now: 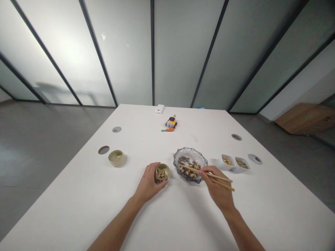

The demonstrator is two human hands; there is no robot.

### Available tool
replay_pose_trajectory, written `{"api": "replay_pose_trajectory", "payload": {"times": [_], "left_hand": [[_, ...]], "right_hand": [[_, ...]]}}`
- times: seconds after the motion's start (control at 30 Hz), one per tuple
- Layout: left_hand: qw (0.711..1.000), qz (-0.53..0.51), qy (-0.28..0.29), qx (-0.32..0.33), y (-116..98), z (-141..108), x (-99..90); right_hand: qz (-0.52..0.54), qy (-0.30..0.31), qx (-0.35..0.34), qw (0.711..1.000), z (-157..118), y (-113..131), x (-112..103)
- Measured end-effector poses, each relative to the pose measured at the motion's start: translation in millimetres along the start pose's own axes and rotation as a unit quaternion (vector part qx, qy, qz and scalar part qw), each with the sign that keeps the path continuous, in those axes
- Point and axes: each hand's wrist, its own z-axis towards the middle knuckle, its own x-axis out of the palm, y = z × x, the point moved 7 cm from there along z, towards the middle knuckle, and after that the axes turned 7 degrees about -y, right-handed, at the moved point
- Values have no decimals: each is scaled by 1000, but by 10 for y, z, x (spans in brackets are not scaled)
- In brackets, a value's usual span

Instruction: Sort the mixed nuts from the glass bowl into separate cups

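My left hand [149, 182] is wrapped round a small cup [162, 166] that holds several pale nuts. My right hand [216, 186] grips a pair of wooden chopsticks [220, 177], their tips over the glass bowl [203, 160]. Inside that clear, scalloped bowl lies a mix of pale nuts and darker brown pieces. Whether the tips pinch a piece is too small to tell. The bowl stands between my hands, just right of the cup.
On the left is a second greenish bowl [116, 158]. Two white dishes [233, 168] of nuts and flat seeds stand right. Farther back are a yellow toy car [171, 122], an orange-handled screwdriver [169, 129] and a white box [159, 109]. The white table [146, 139] has several round holes.
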Motion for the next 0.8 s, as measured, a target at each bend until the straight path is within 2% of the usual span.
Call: {"api": "replay_pose_trajectory", "payload": {"times": [0.27,0.5,0.8], "left_hand": [[1000,3,-8,6,-18,-3,-19],[1000,-1,-2,-4,1,-1,-3],[1000,-4,-5,-5,-3,0,7]], "right_hand": [[-14,39,-55,998,-127,55,31],[-4,-12,-65,998,-175,78,-88],[14,-20,-46,999,-170,58,-79]]}}
